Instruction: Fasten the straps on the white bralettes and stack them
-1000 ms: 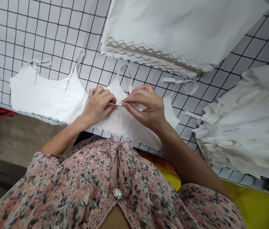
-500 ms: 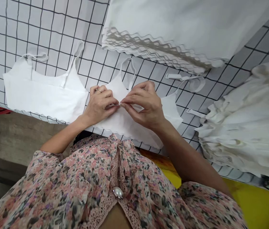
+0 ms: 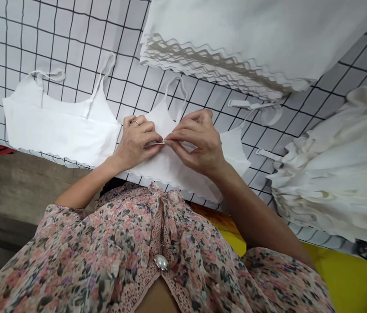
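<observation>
A white bra top (image 3: 183, 176) lies in front of me on the checked cloth, its scalloped hem towards my body. Over its middle, my left hand (image 3: 137, 138) is closed in a pinch on a thin white bra strap. My right hand (image 3: 199, 141) meets it fingertip to fingertip, pinching the same strap at a small white fitting (image 3: 163, 141). The fingers cover most of that fitting, so its exact form cannot be made out. One strap loop (image 3: 183, 89) stands up behind my hands. A loose strap (image 3: 269, 114) with a white end piece curls at the top's right side.
To the left lies a second white bra top (image 3: 56, 126) with two straps. A stack of white scalloped-edge pieces (image 3: 251, 39) lies at the back. Heaped white garments (image 3: 339, 174) sit at the right. The checked cloth (image 3: 82, 26) covers the table up to its near edge.
Both hands keep the same pinch at the same spot on the strap. Only the camera view has shifted very slightly.
</observation>
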The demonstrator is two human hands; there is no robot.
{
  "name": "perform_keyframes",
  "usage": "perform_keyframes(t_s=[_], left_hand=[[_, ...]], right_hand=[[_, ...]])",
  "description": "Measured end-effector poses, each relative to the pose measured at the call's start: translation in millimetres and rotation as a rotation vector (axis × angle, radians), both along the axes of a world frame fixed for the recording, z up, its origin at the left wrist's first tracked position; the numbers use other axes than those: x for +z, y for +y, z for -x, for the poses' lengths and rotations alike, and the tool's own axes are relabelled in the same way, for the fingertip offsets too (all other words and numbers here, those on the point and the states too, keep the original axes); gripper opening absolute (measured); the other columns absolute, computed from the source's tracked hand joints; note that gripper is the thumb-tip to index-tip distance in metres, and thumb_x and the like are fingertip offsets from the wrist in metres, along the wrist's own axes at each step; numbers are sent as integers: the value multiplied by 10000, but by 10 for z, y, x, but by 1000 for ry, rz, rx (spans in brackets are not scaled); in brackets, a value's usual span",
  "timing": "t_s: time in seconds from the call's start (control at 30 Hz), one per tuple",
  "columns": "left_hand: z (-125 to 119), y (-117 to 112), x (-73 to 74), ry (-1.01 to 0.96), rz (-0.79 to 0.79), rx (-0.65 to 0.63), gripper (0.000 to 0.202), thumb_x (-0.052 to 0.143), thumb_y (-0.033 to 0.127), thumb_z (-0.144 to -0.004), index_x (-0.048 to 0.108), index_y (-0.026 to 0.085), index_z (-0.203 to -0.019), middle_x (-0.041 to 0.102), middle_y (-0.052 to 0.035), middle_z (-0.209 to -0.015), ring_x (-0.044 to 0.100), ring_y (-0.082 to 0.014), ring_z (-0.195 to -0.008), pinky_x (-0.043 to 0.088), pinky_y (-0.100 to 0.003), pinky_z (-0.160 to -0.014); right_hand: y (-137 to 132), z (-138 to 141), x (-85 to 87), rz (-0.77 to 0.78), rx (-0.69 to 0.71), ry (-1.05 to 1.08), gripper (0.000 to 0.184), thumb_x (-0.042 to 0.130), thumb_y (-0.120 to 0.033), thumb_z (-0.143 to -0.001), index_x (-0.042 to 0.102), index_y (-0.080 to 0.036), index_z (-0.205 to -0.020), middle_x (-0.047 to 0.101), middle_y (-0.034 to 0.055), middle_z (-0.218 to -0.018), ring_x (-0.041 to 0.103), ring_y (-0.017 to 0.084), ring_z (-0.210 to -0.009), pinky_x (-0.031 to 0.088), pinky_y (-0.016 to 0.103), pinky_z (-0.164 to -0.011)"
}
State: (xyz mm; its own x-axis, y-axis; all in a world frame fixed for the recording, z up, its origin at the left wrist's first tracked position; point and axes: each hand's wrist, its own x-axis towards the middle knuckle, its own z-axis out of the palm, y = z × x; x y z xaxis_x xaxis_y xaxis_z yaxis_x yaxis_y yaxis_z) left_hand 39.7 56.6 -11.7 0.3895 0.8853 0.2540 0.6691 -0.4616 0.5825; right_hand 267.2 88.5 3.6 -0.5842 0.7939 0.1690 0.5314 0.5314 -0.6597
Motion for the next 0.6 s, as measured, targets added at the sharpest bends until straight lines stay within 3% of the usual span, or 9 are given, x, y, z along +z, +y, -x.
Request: perform_keyframes(t_s=[0.33,0.6], left_hand=[[7,-3,13,-30,-3,-10,269,612,405,-1094,778,279,-922,626,16,-816,527,-197,-932,319,-424,-1045],[35,13,32,-20,100,-23,213,661,402,-1067,805,295,-952,620,15,-821,539,-200,-944,315,-438,-1042]], right_hand=[[26,-39,-4,-42,69,-58,184,581,-299,-1040,729,-260,-938,694,44,-911,597,300,-1096,451,590,-1047],[261,48,296,-155,362,-269,382,425,-145,-1084,586,-184,-740,555,23,-763,514,231,-998,365,619,-1084]])
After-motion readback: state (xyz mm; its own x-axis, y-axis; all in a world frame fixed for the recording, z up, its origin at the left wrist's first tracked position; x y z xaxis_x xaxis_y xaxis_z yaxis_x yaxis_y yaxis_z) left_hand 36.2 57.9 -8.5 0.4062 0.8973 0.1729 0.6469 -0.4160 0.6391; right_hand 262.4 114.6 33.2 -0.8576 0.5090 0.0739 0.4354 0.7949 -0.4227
